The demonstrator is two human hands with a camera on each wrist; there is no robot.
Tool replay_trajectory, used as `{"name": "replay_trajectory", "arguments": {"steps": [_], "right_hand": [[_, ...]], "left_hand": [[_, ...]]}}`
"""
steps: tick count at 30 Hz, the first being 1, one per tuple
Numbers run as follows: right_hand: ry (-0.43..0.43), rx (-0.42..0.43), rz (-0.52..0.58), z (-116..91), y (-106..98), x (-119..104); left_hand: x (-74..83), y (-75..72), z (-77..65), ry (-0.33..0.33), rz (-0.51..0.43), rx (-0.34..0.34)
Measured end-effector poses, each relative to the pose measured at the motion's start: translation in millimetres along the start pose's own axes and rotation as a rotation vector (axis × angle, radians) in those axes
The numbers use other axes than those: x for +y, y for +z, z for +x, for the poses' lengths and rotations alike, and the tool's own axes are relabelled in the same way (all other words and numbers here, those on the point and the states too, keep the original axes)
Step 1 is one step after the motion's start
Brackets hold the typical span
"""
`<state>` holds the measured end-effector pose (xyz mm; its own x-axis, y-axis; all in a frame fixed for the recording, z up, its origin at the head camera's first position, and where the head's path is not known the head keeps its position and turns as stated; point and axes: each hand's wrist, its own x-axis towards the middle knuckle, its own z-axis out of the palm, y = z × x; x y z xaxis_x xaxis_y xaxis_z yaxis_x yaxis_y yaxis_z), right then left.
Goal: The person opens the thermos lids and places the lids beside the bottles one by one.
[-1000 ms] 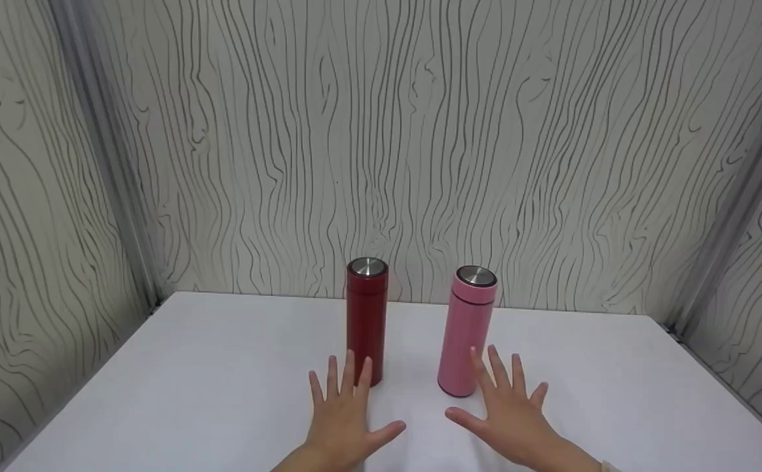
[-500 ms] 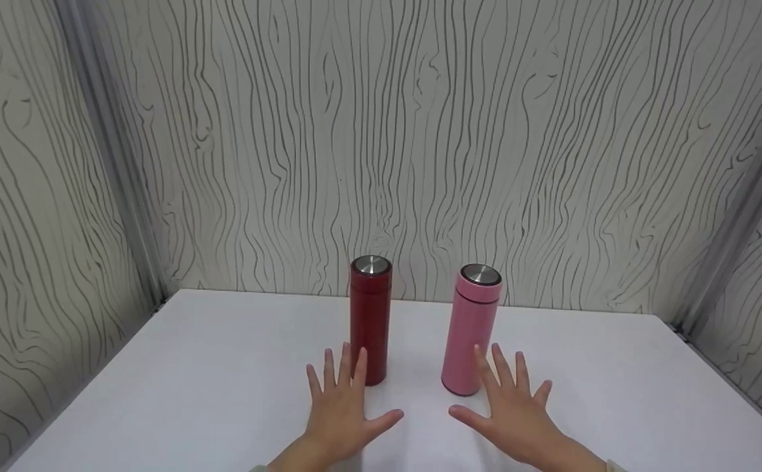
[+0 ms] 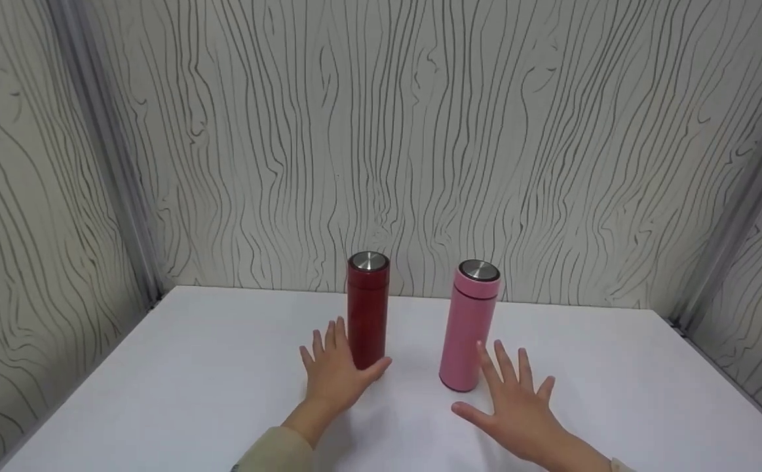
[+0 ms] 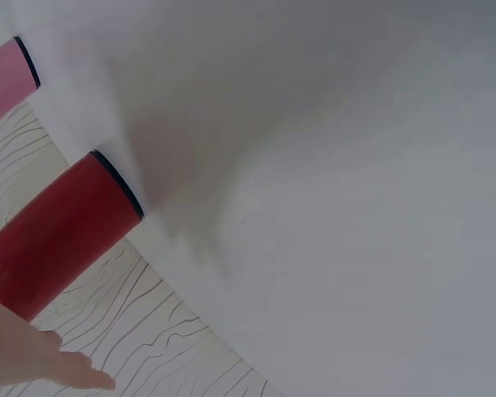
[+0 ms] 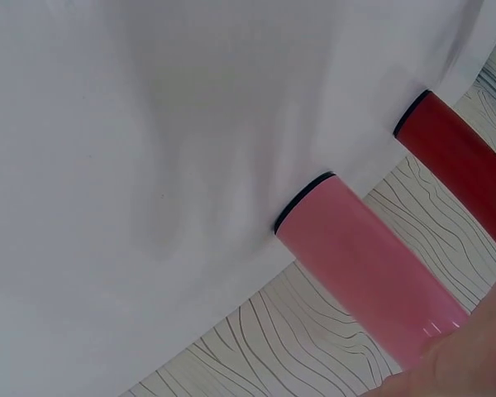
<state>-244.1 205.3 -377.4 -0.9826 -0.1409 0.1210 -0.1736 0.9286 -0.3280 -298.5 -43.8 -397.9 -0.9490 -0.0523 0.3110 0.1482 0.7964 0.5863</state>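
A red thermos bottle with a steel-topped lid stands upright on the white table. To its right is a pink thermos bottle of the same shape, also upright. My left hand is nearest the red bottle, fingers spread along its left side and thumb across its lower front, not curled round it. My right hand hovers with spread fingers before the pink bottle, its index fingertip overlapping the bottle's lower right edge in the head view. Both hands hold nothing. In the right wrist view the pink bottle fills the middle.
The white table ends at a back wall with a wood-grain line pattern. Similar panels stand on both sides, with grey metal posts at the corners. A pale sleeve covers the left forearm.
My left hand has moved forward and tilted, coming up close to the red bottle, with more sleeve showing. The right hand has stayed nearly still. Both bottles stand where they were.
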Motion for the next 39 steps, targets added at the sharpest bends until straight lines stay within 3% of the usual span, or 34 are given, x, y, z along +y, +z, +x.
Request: {"name": "replay_trajectory", "arguments": {"steps": [5, 12, 25, 39], "right_hand": [[0.003, -0.014, 0.003, 0, -1, -1], [-0.002, -0.007, -0.001, 1, -3, -2], [-0.035, 0.021, -0.025, 0, -1, -4], [-0.012, -0.020, 0.021, 2, 1, -6]], "left_hand": [[0.7, -0.8, 12.5, -0.079, -0.070, 0.024], [-3.0, -2.8, 21.7, -0.138, -0.114, 0.019], [-4.2, -5.3, 21.6, -0.160, -0.105, 0.014], [-5.5, -4.6, 24.2, -0.174, -0.095, -0.012]]}}
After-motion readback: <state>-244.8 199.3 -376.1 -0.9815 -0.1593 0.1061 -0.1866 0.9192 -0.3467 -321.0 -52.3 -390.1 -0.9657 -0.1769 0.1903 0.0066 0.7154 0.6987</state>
